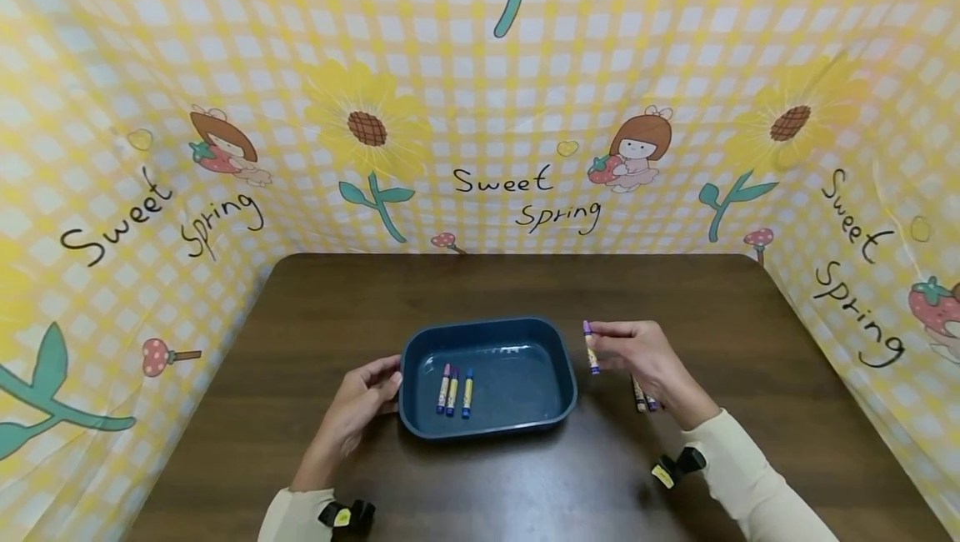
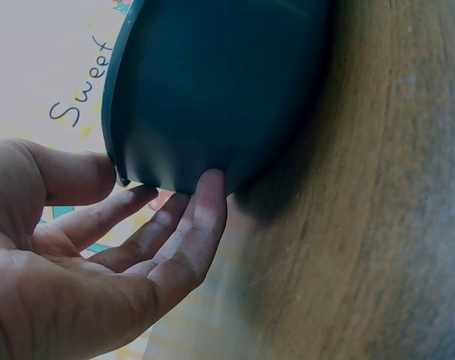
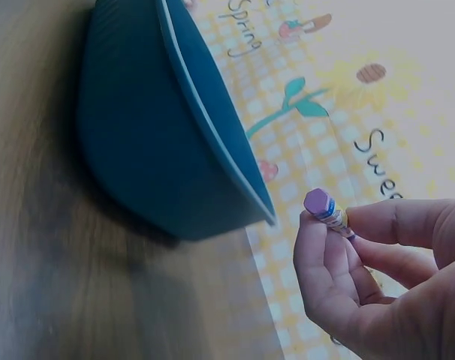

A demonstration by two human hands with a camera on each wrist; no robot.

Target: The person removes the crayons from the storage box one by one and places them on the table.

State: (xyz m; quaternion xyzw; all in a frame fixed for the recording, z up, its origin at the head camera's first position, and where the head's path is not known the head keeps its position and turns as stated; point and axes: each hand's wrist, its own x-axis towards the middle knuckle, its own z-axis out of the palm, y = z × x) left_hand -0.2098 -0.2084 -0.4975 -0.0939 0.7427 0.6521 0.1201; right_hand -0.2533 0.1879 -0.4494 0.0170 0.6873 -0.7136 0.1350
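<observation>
A dark blue plastic tray (image 1: 487, 424) stands on the table, with three crayons side by side in its left half: a pink crayon (image 1: 444, 389), a purple crayon (image 1: 452, 393) and a blue crayon (image 1: 468, 394). Against the tray's left end, my left hand (image 1: 358, 404) rests its fingertips (image 2: 210, 187) on the outer wall, thumb by the rim. Just beyond the right end, my right hand (image 1: 643, 358) pinches a light purple crayon (image 1: 590, 348) between thumb and fingers, roughly upright. In the right wrist view its flat purple end (image 3: 317, 201) faces the camera.
Beneath my right hand, more crayons (image 1: 640, 398) lie on the brown table (image 1: 480, 492), partly hidden by the hand. A yellow checked cloth (image 1: 480, 92) with flowers and lettering hangs round the back and both sides.
</observation>
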